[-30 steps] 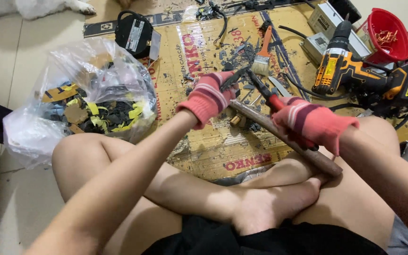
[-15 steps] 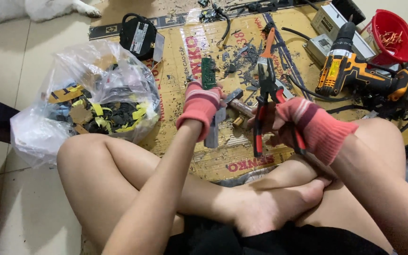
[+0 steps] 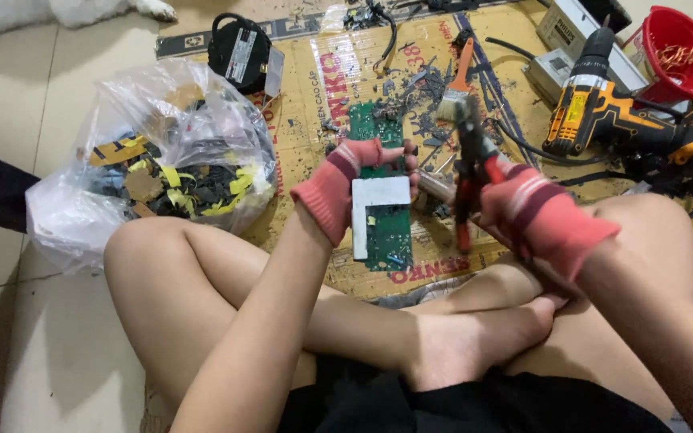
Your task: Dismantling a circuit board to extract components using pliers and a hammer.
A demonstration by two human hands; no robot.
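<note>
Raised now, one circuit board [image 3: 385,210] fills left hand [image 3: 345,186]; right hand [image 3: 543,215] grips one pliers [image 3: 470,164].

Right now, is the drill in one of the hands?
No. The drill lies on the cardboard, while the left hand holds a circuit board and the right hand holds pliers.

Left hand [image 3: 345,186] raised, fingers curled; right hand [image 3: 541,215] fisted.
</note>
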